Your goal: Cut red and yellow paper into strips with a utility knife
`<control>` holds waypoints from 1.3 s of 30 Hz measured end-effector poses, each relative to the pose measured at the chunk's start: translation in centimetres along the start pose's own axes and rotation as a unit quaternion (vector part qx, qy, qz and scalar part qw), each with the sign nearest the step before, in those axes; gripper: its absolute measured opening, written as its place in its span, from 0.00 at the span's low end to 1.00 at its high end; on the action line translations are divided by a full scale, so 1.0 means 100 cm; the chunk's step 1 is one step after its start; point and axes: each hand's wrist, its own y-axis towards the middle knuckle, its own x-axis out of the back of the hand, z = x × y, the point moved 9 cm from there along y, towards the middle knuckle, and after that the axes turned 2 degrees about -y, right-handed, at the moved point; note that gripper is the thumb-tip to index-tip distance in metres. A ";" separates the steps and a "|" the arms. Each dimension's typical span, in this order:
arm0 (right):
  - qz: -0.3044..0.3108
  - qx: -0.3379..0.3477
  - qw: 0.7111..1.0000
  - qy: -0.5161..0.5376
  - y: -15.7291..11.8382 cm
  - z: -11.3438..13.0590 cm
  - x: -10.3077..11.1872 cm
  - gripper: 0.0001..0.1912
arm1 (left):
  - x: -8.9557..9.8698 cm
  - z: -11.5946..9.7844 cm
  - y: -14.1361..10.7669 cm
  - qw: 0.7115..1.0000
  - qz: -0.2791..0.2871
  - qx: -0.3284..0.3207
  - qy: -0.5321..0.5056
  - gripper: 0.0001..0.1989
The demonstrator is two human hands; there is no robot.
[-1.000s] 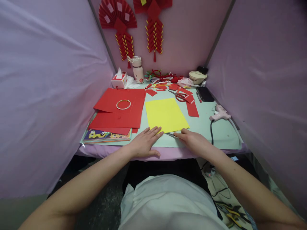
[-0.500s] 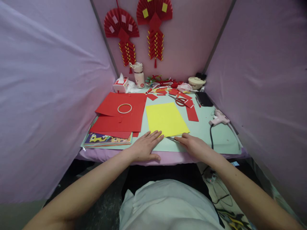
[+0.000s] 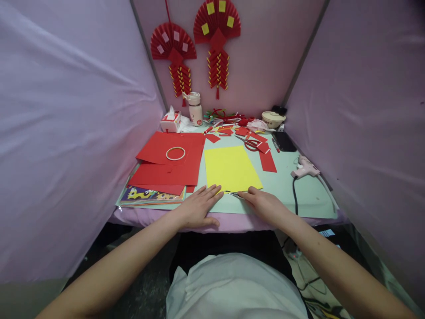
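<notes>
press the yellow paper (image 3: pixel 231 168) flat under your spread left hand (image 3: pixel 200 206), and steady the slim tool (image 3: pixel 234 195) your right hand (image 3: pixel 260 203) pinches beside it.

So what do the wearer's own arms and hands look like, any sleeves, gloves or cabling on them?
Left hand and right hand are bare: no gloves, watch or cabling visible. Both forearms are uncovered, no sleeves in frame. Body wears a white top over dark legwear. Nail detail too small to tell.
</notes>
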 end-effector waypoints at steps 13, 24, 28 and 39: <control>0.026 0.004 0.999 -0.032 0.001 0.008 -0.004 0.23 | -0.002 0.000 -0.001 1.000 -0.011 -0.003 -0.009 0.49; 0.012 -0.001 1.000 -0.010 0.004 0.014 -0.001 0.22 | -0.001 0.001 -0.005 1.000 -0.011 0.003 -0.006 0.51; 0.003 0.001 1.000 -0.012 0.004 0.012 -0.002 0.22 | -0.003 0.006 -0.011 0.999 -0.026 0.018 0.005 0.50; 0.000 0.008 0.999 -0.043 0.012 0.019 -0.005 0.23 | -0.009 0.008 -0.013 0.999 -0.019 0.025 0.008 0.51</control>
